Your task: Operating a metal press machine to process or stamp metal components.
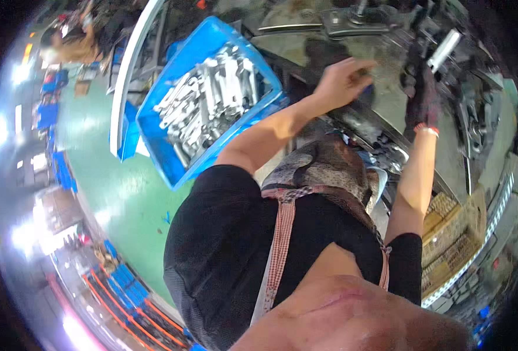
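Observation:
My left hand point(345, 85) is bare and reaches over the worktable point(390, 104), to the right of a blue bin. Its fingers are curled together, and what they hold, if anything, is too dark and blurred to make out. A dark glove with a red and white cuff covers my right hand point(427, 99), further right over the same table. From its fingers a shiny flat metal bar point(444, 51) sticks out toward the far right; the gloved fingers are blurred but appear closed on it. The blue bin point(153, 143) holds many long, shiny wrench-like metal pieces point(209, 96).
At the far side of the table sits a dark metal fixture point(355, 22). Dark metal parts point(478, 117) lie at the right edge. A wooden crate point(475, 213) stands beside my right forearm. A white curved rail point(121, 99) rises left of the bin, above green floor point(124, 205).

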Demonstrator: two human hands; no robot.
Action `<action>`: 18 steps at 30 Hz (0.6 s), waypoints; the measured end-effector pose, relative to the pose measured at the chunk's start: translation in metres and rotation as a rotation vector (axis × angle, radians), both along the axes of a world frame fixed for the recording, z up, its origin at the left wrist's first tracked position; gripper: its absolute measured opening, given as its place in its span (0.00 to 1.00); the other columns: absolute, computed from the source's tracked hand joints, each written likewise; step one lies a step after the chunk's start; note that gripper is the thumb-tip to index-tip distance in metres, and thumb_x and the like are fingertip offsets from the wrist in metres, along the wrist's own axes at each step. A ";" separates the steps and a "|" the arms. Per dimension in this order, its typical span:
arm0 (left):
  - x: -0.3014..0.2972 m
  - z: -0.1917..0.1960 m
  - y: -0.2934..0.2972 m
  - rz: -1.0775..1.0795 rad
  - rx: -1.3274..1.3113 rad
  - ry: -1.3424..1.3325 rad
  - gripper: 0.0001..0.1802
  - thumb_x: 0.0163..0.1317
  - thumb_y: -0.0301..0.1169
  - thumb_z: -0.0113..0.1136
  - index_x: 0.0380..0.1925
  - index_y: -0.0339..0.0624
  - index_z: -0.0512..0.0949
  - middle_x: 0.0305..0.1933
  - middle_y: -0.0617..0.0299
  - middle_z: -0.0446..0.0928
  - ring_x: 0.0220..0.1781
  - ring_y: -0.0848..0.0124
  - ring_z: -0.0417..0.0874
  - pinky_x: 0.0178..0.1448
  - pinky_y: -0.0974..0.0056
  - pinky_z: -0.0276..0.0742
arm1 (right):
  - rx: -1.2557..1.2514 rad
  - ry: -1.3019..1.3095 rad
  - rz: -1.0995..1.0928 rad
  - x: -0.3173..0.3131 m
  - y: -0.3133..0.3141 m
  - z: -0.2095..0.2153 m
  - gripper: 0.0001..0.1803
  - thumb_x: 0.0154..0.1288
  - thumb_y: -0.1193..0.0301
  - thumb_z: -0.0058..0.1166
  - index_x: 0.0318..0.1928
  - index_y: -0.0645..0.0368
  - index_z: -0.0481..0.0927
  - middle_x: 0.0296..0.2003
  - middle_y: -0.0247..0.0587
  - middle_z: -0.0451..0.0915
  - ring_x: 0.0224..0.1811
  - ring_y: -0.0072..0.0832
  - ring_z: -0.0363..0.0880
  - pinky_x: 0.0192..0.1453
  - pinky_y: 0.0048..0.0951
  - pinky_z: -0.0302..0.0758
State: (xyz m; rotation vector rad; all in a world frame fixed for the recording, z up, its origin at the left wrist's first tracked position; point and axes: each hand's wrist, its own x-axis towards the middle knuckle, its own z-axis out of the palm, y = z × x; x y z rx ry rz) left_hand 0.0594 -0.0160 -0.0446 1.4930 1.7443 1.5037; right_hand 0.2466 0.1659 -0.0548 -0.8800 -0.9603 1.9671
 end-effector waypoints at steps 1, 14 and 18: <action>-0.019 -0.004 -0.038 0.070 -0.019 0.006 0.20 0.67 0.29 0.68 0.59 0.46 0.82 0.50 0.58 0.86 0.39 0.74 0.87 0.40 0.68 0.82 | 0.046 0.101 0.133 0.005 -0.008 0.005 0.21 0.78 0.58 0.56 0.62 0.58 0.78 0.40 0.30 0.80 0.33 0.17 0.71 0.32 0.20 0.68; -0.272 -0.092 -0.263 0.732 -1.245 0.314 0.41 0.66 0.64 0.56 0.56 0.34 0.81 0.55 0.36 0.83 0.60 0.42 0.83 0.65 0.46 0.77 | 0.060 -0.020 -0.067 0.011 -0.039 -0.036 0.19 0.78 0.64 0.55 0.60 0.63 0.80 0.40 0.38 0.83 0.31 0.20 0.75 0.29 0.20 0.70; -0.279 -0.100 -0.277 0.706 -1.126 0.466 0.38 0.68 0.64 0.52 0.53 0.37 0.83 0.52 0.33 0.83 0.58 0.40 0.84 0.62 0.44 0.77 | -0.002 0.133 -0.024 0.017 -0.031 -0.043 0.17 0.77 0.65 0.57 0.57 0.64 0.81 0.37 0.36 0.81 0.30 0.20 0.74 0.29 0.22 0.70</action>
